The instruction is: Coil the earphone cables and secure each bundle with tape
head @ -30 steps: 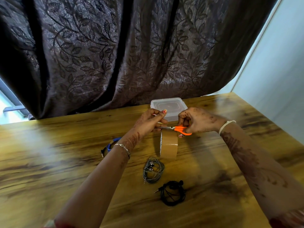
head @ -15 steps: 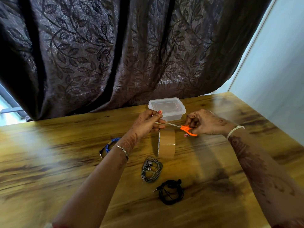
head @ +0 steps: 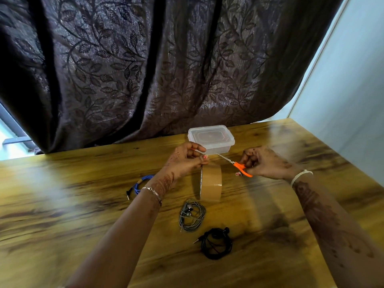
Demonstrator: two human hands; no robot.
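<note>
Three cable bundles lie on the wooden table [head: 62, 225] in the head view: a grey earphone coil [head: 192, 216] just in front of the tape roll [head: 212, 183], a black earphone coil [head: 216, 244] nearer the person, and a blue cable [head: 138, 185] partly hidden behind the left wrist. None shows tape on it yet, as far as can be made out.

A second ago the scissors [head: 239, 165] met the tape right at the left fingers. Now the right hand [head: 268, 163], fingers curled round the orange handles, has drawn off to the right, with the blades together and well apart from the other hand. The left hand [head: 185, 163] pinches a pale strip of tape [head: 198, 151] between thumb and fingertips, just above the roll standing on edge. That reads as a cut just made, though whether the strip is fully free of the roll cannot be told.

A lidded clear container [head: 211, 138] sits behind the hands, before a dark leaf-patterned curtain [head: 145, 69]. Nothing lies between the strip and the grey coil, but the scissors occupy the right hand, which likely needs freeing first.
</note>
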